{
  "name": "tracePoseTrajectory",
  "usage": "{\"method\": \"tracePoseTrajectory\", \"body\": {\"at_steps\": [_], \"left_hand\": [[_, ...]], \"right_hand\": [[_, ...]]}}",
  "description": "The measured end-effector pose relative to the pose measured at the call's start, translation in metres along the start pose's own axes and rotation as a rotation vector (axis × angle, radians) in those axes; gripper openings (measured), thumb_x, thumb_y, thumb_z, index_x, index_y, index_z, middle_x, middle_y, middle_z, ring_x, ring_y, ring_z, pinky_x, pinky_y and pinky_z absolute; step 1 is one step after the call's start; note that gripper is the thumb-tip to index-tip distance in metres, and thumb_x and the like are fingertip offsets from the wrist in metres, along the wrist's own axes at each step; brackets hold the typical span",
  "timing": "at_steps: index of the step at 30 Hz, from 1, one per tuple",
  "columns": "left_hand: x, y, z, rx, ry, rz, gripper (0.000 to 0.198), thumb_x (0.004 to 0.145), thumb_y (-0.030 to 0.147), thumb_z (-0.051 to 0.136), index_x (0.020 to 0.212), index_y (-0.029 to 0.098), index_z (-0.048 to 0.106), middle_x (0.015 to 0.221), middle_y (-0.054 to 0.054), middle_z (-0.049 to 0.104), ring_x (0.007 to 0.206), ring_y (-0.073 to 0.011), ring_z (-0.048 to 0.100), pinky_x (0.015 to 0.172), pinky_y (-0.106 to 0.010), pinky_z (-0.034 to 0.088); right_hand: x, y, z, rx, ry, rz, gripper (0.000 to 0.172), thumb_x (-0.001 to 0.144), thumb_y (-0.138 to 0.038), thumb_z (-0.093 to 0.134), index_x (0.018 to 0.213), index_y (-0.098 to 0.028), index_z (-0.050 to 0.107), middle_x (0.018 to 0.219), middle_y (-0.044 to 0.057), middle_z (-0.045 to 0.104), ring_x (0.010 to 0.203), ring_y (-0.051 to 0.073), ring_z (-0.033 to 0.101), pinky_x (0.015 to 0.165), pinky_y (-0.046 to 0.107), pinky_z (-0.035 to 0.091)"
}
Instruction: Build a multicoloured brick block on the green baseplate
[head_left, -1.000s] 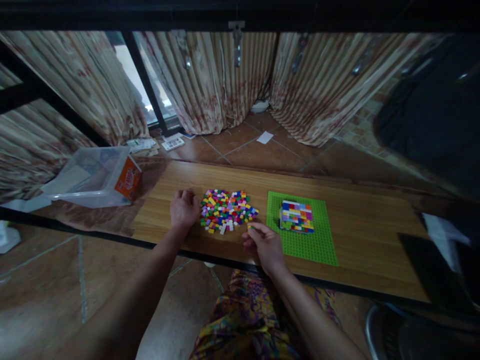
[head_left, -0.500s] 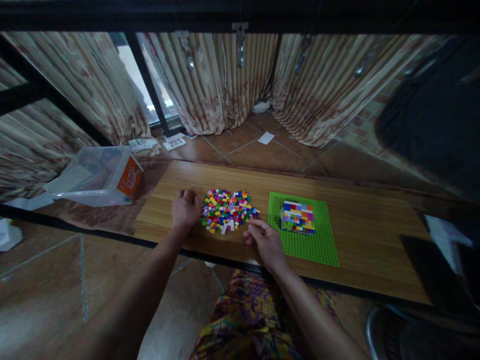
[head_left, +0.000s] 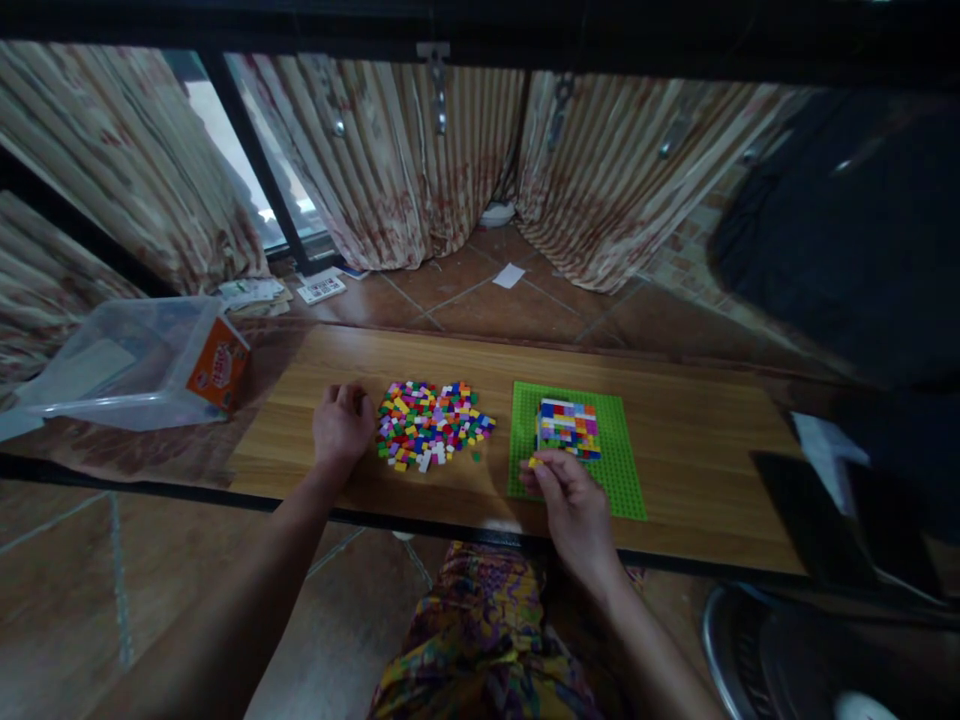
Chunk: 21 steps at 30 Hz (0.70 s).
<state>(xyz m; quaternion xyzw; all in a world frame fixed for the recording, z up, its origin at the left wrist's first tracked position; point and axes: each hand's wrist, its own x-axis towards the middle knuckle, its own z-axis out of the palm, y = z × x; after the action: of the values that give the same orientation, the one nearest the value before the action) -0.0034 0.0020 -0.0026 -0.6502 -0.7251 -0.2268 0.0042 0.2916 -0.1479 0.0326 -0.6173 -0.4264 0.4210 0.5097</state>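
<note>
Closest to my camera are the patterned trousers [head_left: 472, 640], just below the near edge of the wooden tabletop [head_left: 697, 450]. Over the near part of the green studded baseplate [head_left: 624, 475] I see the right hand [head_left: 579, 508], thumb and forefinger pinched narrow on a small yellow brick [head_left: 534, 462]. That brick is just in front of the near left corner of the multicoloured brick block [head_left: 568, 428], and from here I can't tell whether the two touch. The block stands on the baseplate, its top a patchwork of small coloured pieces. Over to the left, the left hand [head_left: 342, 428] rests on the tabletop with its fingers curled in, just beside the pile of loose toy bricks [head_left: 431, 425]; I can't tell whether they hold anything. The pile lies between that hand and the baseplate, with one green brick [head_left: 476, 456] slightly apart at its near right side. Farther off to the left I have a clear plastic box [head_left: 142, 350] bearing an orange label [head_left: 217, 368]. Beyond the tabletop, a white sheet of paper [head_left: 509, 275] lies on the tiled floor [head_left: 540, 315], and behind it hang striped curtains [head_left: 390, 180].
</note>
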Motion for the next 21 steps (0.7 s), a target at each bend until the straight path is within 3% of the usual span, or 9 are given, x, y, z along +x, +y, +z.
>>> {"method": "tracePoseTrajectory", "body": {"at_steps": [5, 11, 21], "left_hand": [[0.0, 0.0, 0.0, -0.006, 0.003, -0.008, 0.027, 0.086, 0.031, 0.048, 0.1, 0.018, 0.067, 0.105, -0.013, 0.062, 0.091, -0.0261, 0.062, 0.081, -0.036, 0.048], [0.0, -0.001, 0.002, 0.011, -0.002, -0.011, 0.029, 0.086, 0.032, 0.047, 0.102, 0.017, 0.067, 0.106, -0.013, 0.063, 0.09, -0.0257, 0.062, 0.079, -0.036, 0.048], [0.002, -0.003, 0.002, 0.021, 0.001, -0.007, 0.028, 0.086, 0.032, 0.048, 0.1, 0.018, 0.067, 0.105, -0.012, 0.062, 0.09, -0.0258, 0.062, 0.078, -0.036, 0.047]], "right_hand": [[-0.002, 0.004, -0.027, -0.303, 0.184, -0.191, 0.024, 0.09, -0.043, 0.055, 0.095, -0.024, 0.068, 0.101, 0.007, 0.07, 0.095, 0.021, 0.064, 0.082, 0.036, 0.05], [0.009, 0.019, -0.06, -0.463, 0.411, -0.313, 0.024, 0.086, -0.043, 0.061, 0.089, -0.022, 0.073, 0.109, 0.009, 0.063, 0.106, 0.024, 0.057, 0.095, 0.044, 0.043], [0.033, 0.028, -0.038, -0.496, 0.326, -0.403, 0.019, 0.086, -0.042, 0.063, 0.087, -0.028, 0.075, 0.13, 0.006, 0.057, 0.122, 0.025, 0.049, 0.104, 0.05, 0.035]]}}
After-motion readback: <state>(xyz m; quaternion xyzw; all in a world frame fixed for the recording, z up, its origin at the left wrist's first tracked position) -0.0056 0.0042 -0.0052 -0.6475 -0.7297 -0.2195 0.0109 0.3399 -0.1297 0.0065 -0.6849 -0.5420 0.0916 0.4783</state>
